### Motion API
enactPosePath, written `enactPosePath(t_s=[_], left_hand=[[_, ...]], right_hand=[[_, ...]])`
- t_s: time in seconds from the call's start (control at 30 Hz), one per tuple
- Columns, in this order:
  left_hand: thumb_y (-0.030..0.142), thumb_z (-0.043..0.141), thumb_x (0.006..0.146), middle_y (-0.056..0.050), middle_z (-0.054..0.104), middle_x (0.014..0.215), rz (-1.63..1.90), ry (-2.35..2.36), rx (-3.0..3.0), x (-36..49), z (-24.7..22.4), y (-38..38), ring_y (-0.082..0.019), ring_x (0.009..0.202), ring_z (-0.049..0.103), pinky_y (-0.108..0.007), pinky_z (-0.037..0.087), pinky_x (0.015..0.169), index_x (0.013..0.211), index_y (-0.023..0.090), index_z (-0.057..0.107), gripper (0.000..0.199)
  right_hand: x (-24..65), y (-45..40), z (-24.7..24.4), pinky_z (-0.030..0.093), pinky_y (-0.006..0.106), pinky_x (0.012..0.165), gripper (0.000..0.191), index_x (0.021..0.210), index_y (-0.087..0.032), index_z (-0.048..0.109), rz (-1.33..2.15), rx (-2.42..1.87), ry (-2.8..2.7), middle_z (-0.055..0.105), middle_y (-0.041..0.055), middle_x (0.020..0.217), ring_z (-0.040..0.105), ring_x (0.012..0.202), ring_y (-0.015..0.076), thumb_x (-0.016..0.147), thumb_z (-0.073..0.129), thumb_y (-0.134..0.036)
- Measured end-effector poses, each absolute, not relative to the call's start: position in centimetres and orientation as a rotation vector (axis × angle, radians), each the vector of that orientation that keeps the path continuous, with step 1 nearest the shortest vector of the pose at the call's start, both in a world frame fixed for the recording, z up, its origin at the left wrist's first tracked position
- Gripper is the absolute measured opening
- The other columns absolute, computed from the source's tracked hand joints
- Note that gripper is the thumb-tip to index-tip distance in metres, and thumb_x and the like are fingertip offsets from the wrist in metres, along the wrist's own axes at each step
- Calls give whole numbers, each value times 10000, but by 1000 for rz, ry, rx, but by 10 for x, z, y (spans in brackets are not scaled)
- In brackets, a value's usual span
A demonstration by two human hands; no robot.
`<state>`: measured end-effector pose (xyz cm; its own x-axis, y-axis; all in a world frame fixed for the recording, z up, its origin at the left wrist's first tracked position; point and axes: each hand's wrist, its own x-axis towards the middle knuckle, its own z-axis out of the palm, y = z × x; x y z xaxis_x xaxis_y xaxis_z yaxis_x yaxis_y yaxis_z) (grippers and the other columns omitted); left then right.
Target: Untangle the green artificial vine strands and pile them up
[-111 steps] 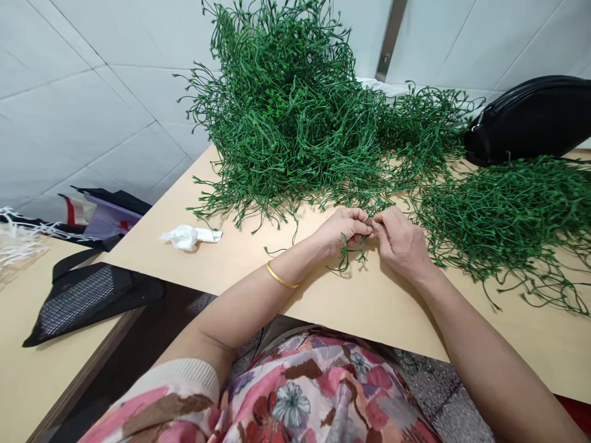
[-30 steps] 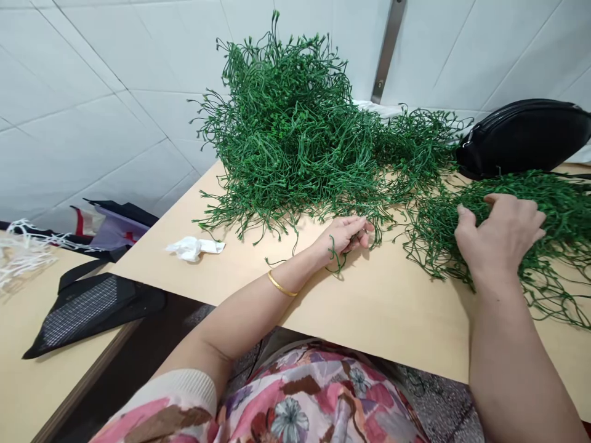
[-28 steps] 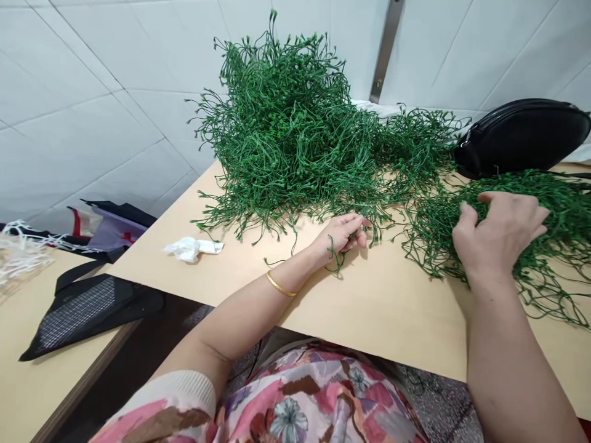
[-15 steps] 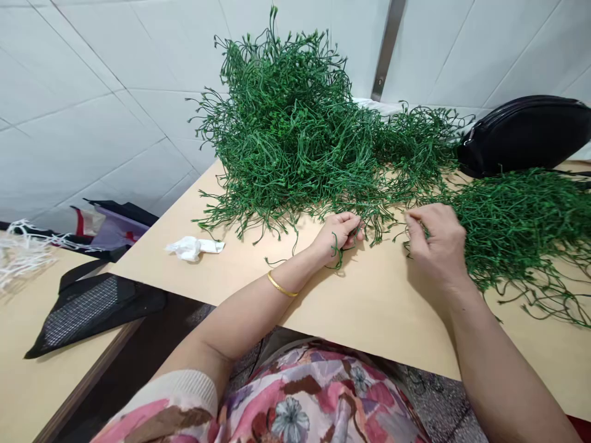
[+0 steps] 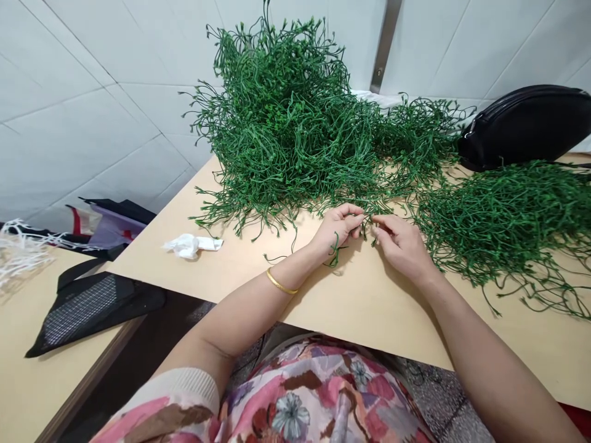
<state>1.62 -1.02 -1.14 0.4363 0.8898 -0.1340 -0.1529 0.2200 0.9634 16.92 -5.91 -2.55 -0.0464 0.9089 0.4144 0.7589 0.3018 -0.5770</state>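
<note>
Head view: green stems (image 5: 295, 135) on pale tabletop (image 5: 388, 304), tiled wall (image 5: 152, 43) behind.

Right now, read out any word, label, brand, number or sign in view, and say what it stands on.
None can be read.
The black zippered bag, the black mesh-panelled pouch and the green stems show no lettering that I can make out.
Any marks on the gold-coloured bangle are too small to tell.

Pale tiled wall (image 5: 78, 141), speckled floor (image 5: 434, 387)
</note>
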Motion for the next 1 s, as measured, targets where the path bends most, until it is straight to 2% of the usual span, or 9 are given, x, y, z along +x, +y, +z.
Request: enactPosePath(t_s=[0.1,0.27,0.37,0.47,0.6,0.7,0.8,1.0], left_hand=[[185,586,760,64,470,437,822,829,1111,17,-11,-11,-36,349,313,-171,181,378,851,158,563,97],[173,602,712,33,539,541,809,778,1107,19,-17,-11,-39,404,402,-176,262,417,765,143,561,74],[136,600,674,43,517,545,823,764,1114,19,-14,-12,-28,403,372,-183,251,424,721,136,562,61],[102,603,636,57,484,513,798,796,1123,18,-7,-15,-19,396,322,-192,198,420,708,136,574,84],[131,627,641,60,446,496,759,759,1125,18,-6,-18,-20,404,320,-193,195,429,687,130,569,75],[276,639,719,33,477,538,754,756,1113,19,-10,-16,-27,427,372,-187,235,440,634,130,528,202],[372,620,766,12,502,555,769,750,1114,19,-15,-14,-37,449,401,-188,275,455,594,131,507,317],[268,592,803,6,516,506,805,758,1126,21,-17,-13,-38,438,382,-187,295,466,557,129,507,295]], right_hand=[[168,-59,-23,436,323,674,272,977,-148,661,441,-1533,-1681,663,74,824,572,718,184,830,494,-304],[170,-59,-20,363,282,534,362,1000,-117,640,697,-1551,-1502,557,20,665,451,562,131,782,541,-388],[171,-59,-19,331,269,513,334,974,-125,630,729,-1513,-1478,508,-1,642,416,551,118,778,550,-383],[171,-60,-16,338,273,533,239,859,-148,636,664,-1495,-1518,519,4,650,429,561,120,802,537,-358],[170,-62,-15,383,296,630,195,702,-170,619,363,-1454,-1653,561,33,687,503,650,151,828,507,-268],[167,-63,-16,399,309,680,190,698,-181,620,167,-1410,-1776,555,42,706,525,704,170,831,489,-215],[165,-64,-18,405,313,692,173,726,-186,629,137,-1389,-1846,554,45,725,526,722,176,830,493,-205],[167,-63,-19,401,296,684,144,721,-184,626,229,-1397,-1840,564,35,722,527,705,162,810,512,-183]])
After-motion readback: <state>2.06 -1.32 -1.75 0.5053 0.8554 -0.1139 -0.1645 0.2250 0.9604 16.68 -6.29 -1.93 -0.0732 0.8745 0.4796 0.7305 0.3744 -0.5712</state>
